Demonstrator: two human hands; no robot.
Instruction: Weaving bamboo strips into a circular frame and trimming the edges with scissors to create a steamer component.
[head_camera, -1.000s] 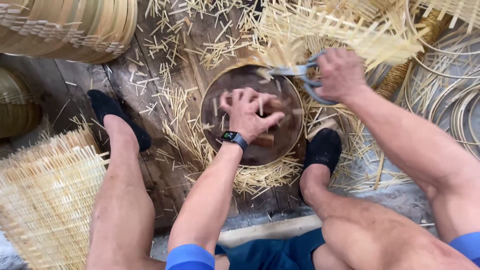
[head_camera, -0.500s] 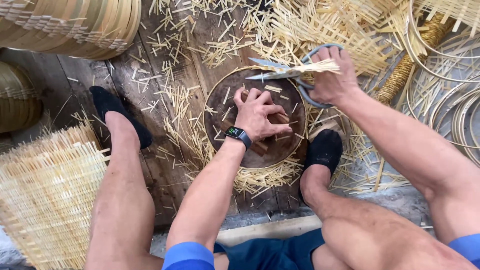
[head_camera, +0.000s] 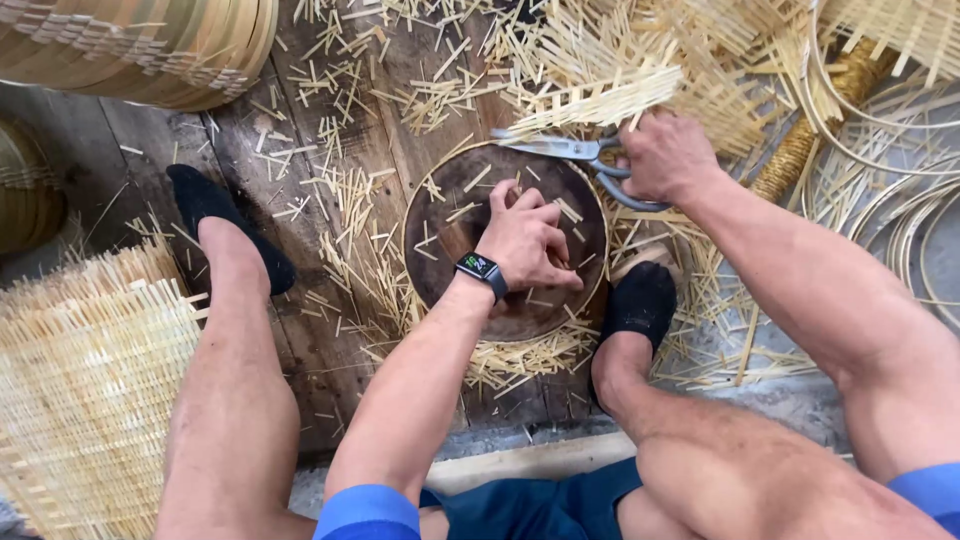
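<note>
My left hand (head_camera: 528, 238) presses flat on a dark round wooden form (head_camera: 455, 215) ringed by a thin bamboo hoop, fingers spread. A smartwatch (head_camera: 481, 272) sits on that wrist. My right hand (head_camera: 668, 158) grips the handles of grey metal scissors (head_camera: 560, 148) whose blades point left along the form's far rim. Woven bamboo strips (head_camera: 605, 98) stick out past the rim just above the blades. My feet in black socks (head_camera: 640, 300) rest on either side of the form.
Cut bamboo slivers (head_camera: 350, 190) litter the wooden floor. A woven bamboo mat (head_camera: 80, 370) lies at the left, stacked woven baskets (head_camera: 140, 50) at the top left, coiled bamboo hoops (head_camera: 900, 200) at the right.
My right hand has slid the scissors leftward along the far rim. My left hand has shifted slightly on the form and stays pressed down.
</note>
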